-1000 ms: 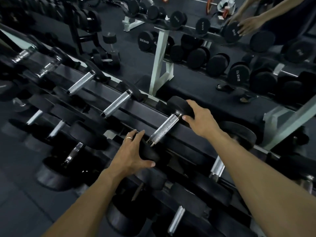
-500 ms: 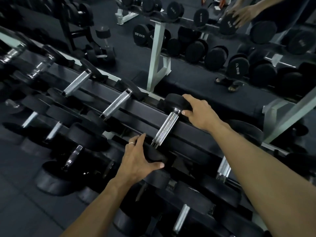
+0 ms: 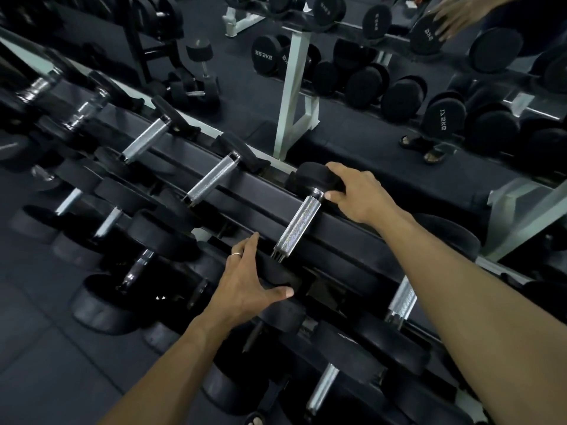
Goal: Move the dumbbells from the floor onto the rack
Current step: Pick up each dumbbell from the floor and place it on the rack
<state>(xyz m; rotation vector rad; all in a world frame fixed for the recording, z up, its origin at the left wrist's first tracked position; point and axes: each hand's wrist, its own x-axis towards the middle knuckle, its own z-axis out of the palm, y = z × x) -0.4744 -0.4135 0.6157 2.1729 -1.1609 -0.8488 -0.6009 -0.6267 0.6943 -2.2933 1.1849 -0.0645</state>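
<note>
a: where is the dumbbell [image 3: 302,219] now?

b: it lies on the top row of the rack [image 3: 352,237], next to two more. its shiny bar points up and away. one black end is near, one is far.

a: what could go wrong?

b: i think it could roll or slip out of its slot if the ends do not sit right. it looks heavy. if the near end drops off the edge, it could pinch a finger, or fall on the bare toe you can see at the bottom.

a: what is the left hand [image 3: 248,286] doing?

b: it is curled over the near black end. the thumb is under the side and the fingers are spread on top. it grips it, but not in a tight fist.

a: and the right hand [image 3: 357,196]?

b: it is wrapped around the far black end, with the thumb close to the bar. it is half closed on that end.

a: so both hands hold one dumbbell?

b: yes, one hand on each end.
</note>
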